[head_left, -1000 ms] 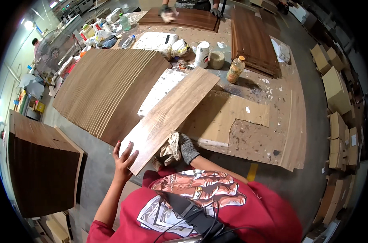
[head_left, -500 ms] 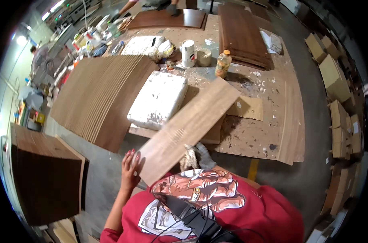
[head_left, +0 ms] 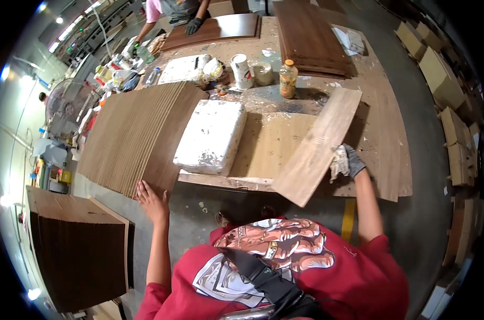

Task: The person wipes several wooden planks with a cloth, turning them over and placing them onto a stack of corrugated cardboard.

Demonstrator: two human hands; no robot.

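In the head view, the white, paint-spotted block [head_left: 207, 136] on the worktop [head_left: 268, 40] is the landmark. To its right, a light wood-grain plank [head_left: 319, 149] slants over the worktop, its near end past the front edge. The gloved right hand [head_left: 353, 161] grasps a crumpled rag [head_left: 339, 162] at the plank's right edge. The bare left hand [head_left: 152, 200], fingers spread and gripping nothing, rests on the near end of a stack of panels [head_left: 140, 133] left of the block. Beyond the block and a little to its right stand a white canister [head_left: 241, 72], whose inside cannot be seen, and, just beside it, a pale tub [head_left: 263, 73] with contents too unclear to tell. Further right of the block is an upright, orange-capped bottle [head_left: 288, 80], amber in colour; label and liquid are hard to separate. Far beyond the block to the left, among clutter, stands a clear greenish bottle [head_left: 144, 54]; how full it is cannot be told.
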